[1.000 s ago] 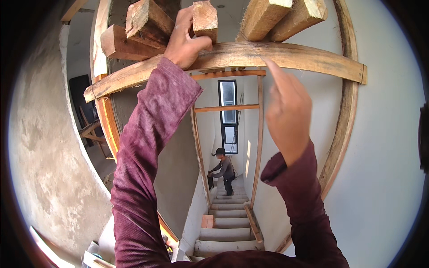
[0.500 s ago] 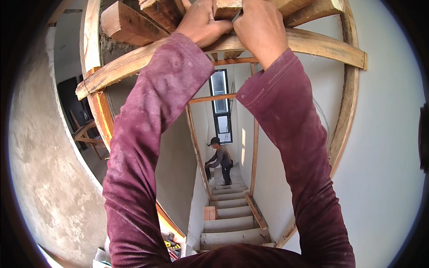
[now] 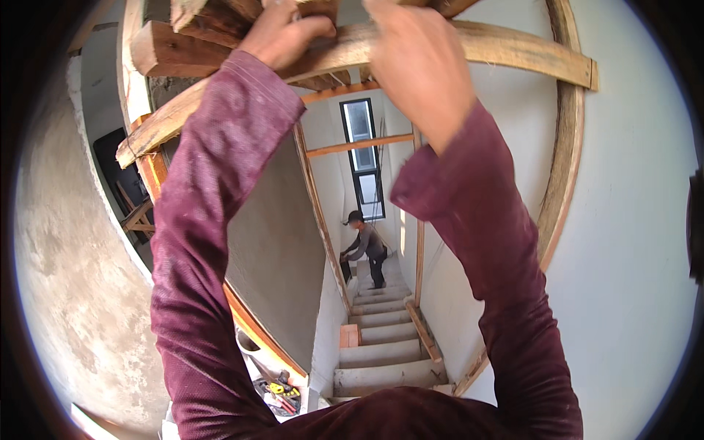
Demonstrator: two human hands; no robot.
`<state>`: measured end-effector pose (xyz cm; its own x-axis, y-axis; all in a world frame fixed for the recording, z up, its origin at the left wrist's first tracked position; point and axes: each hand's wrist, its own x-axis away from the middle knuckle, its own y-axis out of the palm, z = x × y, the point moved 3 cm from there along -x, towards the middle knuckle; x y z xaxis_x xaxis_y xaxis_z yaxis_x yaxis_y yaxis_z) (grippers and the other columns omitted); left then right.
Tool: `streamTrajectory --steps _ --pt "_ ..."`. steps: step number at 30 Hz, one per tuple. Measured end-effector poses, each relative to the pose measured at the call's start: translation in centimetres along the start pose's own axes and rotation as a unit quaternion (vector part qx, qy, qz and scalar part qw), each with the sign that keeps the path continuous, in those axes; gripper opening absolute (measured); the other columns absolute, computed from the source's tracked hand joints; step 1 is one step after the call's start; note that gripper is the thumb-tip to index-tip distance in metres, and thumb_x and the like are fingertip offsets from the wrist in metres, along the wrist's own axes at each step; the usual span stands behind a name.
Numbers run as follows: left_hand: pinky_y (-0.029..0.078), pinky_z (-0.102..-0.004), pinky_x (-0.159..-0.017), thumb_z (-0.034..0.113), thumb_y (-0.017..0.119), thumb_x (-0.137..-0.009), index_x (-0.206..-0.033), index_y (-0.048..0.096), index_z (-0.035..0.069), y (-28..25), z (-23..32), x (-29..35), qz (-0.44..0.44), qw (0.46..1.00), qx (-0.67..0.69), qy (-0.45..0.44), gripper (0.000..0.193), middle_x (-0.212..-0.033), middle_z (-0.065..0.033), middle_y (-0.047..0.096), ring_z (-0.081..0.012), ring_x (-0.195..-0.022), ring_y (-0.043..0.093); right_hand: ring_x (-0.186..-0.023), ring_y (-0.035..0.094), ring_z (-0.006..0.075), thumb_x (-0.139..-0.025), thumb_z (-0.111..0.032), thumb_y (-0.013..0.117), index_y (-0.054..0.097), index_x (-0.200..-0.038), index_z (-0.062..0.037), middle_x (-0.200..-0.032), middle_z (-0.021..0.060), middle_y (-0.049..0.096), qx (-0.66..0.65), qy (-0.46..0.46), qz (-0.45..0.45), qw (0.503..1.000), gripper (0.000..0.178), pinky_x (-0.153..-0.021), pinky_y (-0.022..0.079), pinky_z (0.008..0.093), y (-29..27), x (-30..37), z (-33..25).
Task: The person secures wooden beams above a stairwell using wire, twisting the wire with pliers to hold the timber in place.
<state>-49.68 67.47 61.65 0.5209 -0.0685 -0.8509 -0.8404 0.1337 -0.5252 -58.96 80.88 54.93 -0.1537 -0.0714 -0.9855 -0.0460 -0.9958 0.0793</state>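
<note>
Overhead, several rough wooden beams [image 3: 176, 53] lie side by side across a long wooden crosspiece [image 3: 513, 50]. My left hand [image 3: 279, 38] is closed around the end of one beam [image 3: 320, 9], its thumb stretched along the near side; the upper frame edge cuts off part of its fingers. To the right, my right hand [image 3: 424, 66] is raised in front of the crosspiece, fingers curled and smeared by motion. Whatever it may hold is hidden behind the knuckles or out of the frame.
Below, a concrete staircase [image 3: 381, 353] descends between walls, framed by wooden posts [image 3: 323, 220]. A person in a dark cap [image 3: 370, 249] bends near its lower end. Bricks [image 3: 350, 336] and a plank [image 3: 424, 331] lie on the steps. Yellow-handled tools [image 3: 277, 390] sit at lower left.
My left hand has shifted left along the beams. My right hand has come away from the beam end and moved nearer. The view has shifted slightly.
</note>
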Motion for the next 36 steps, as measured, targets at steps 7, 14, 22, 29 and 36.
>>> streamTrajectory --steps 7,14,22,29,36 --pt "0.043 -0.0264 -0.089 0.015 0.059 -0.089 -0.117 0.050 0.003 0.7 -1.6 -0.1 -0.042 0.975 0.213 0.054 0.033 -0.108 -0.0019 0.056 -0.0118 -0.100 0.053 -0.071 0.065 0.0378 -0.083 -0.003 0.048 0.060 -0.081 0.0056 -0.073 0.0246 0.062 0.038 -0.062 -0.007 0.997 0.014 -0.064 0.053 0.0434 1.5 -1.6 -0.5" --pt "0.040 -0.0275 -0.083 0.029 0.056 -0.094 -0.108 0.047 0.007 -0.4 0.8 0.0 -0.036 0.993 0.089 0.072 0.028 -0.096 0.0012 0.048 -0.0110 -0.093 0.046 -0.078 0.060 0.0463 -0.081 0.001 0.044 0.054 -0.106 0.0111 -0.078 0.0321 0.059 -0.109 0.009 -0.041 0.993 0.028 -0.072 0.046 0.0511 -1.2 0.3 0.4" --pt "0.033 -0.0353 -0.103 0.033 0.060 -0.090 -0.131 0.035 0.002 -2.0 0.2 -0.1 0.009 0.984 -0.002 0.175 0.058 -0.126 -0.0131 0.045 -0.0237 -0.119 0.042 -0.094 0.058 0.0458 -0.081 -0.004 0.040 0.047 -0.118 0.0109 -0.094 0.0346 0.058 -0.164 -0.041 0.000 0.986 0.041 -0.081 0.046 0.0464 0.9 -2.6 -2.8" --pt "0.031 -0.0512 -0.103 0.018 0.070 -0.074 -0.146 -0.002 0.001 -0.1 -0.6 1.1 0.145 0.960 -0.170 0.166 0.103 -0.133 -0.0301 0.039 -0.0457 -0.120 0.040 -0.116 0.052 0.0391 -0.090 -0.037 0.051 0.040 -0.135 0.0032 -0.123 0.0282 0.054 -0.126 0.002 -0.006 0.992 0.062 -0.098 0.040 0.0385 1.7 -4.0 -3.0" --pt "0.043 -0.0457 -0.089 0.027 0.066 -0.080 -0.143 0.010 -0.005 1.4 -0.3 3.7 0.243 0.953 -0.174 0.050 0.090 -0.113 -0.0264 0.054 -0.0397 -0.103 0.053 -0.100 0.059 0.0370 -0.080 -0.031 0.061 0.053 -0.118 0.0042 -0.108 0.0240 0.061 -0.033 -0.017 0.026 0.999 0.052 -0.087 0.045 0.0369 2.7 -5.1 -4.8"
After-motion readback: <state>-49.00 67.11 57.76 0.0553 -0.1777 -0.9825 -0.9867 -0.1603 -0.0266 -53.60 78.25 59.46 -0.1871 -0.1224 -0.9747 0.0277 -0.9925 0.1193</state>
